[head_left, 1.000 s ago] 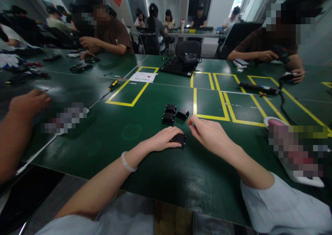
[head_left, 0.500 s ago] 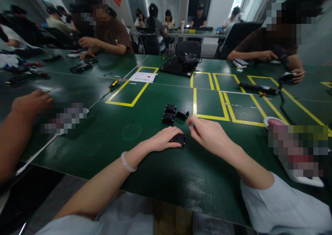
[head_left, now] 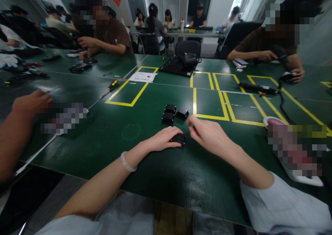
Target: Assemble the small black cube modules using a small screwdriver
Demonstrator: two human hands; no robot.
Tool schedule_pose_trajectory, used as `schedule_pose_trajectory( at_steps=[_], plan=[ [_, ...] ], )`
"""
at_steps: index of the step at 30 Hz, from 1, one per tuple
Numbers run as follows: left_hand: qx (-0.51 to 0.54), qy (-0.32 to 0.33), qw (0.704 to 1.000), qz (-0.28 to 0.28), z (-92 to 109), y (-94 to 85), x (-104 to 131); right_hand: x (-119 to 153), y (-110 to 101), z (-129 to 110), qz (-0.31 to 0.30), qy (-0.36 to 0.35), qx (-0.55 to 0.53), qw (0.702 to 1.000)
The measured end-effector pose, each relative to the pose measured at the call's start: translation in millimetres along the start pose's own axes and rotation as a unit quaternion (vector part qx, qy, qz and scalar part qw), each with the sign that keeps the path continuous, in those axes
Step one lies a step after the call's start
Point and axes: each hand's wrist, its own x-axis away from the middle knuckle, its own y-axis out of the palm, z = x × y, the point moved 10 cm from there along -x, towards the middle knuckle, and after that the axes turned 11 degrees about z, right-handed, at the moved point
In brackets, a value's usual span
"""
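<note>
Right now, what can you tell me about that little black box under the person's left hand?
The little black box is a small, flat, matte block, seemingly plastic, with rounded corners. It lies flat on the green table, near the front edge. The left hand rests over its left half, pressing it down. The right hand pinches something thin beside its right corner; what it is cannot be made out.

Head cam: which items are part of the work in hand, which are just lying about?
In hand:
- left hand pressing small black box
- right hand, fingertips pinched beside it
- three spare black boxes

Lying about:
- yellow-handled screwdriver
- white paper
- black tray
</note>
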Motion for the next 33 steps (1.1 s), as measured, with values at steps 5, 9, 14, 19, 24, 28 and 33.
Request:
schedule_pose_trajectory(
  at_steps=[5,9,14,19,24,28,33],
  plan=[
    [0.004,0.000,1.000,0.005,-0.7,-0.1,0.2,0.6,0.1,0.5,-0.001,0.001,0.009,1.000],
    [0.001,0.002,1.000,0.000,0.5,-0.5,0.4,0.6,3.4,3.6,-0.016,0.006,0.037,0.999],
    [0.000,0.001,1.000,0.000,1.4,-1.1,0.0,0.3,1.2,2.2,-0.004,0.002,0.010,1.000],
    [0.004,0.000,1.000,0.004,0.1,-0.4,-0.2,-0.1,0.0,1.9,-0.001,0.002,0.007,1.000],
    [-0.005,0.000,1.000,-0.006,-0.3,0.7,0.3,-0.3,5.1,5.8,-0.020,0.011,0.048,0.999],
    [-0.004,0.001,1.000,-0.004,1.0,-0.7,0.2,-0.1,3.9,3.9,-0.007,0.004,0.022,1.000],
    [-0.006,-0.002,1.000,-0.006,2.4,-1.2,-0.4,1.6,0.9,0.1,-0.001,-0.006,-0.008,1.000]
  ],
)
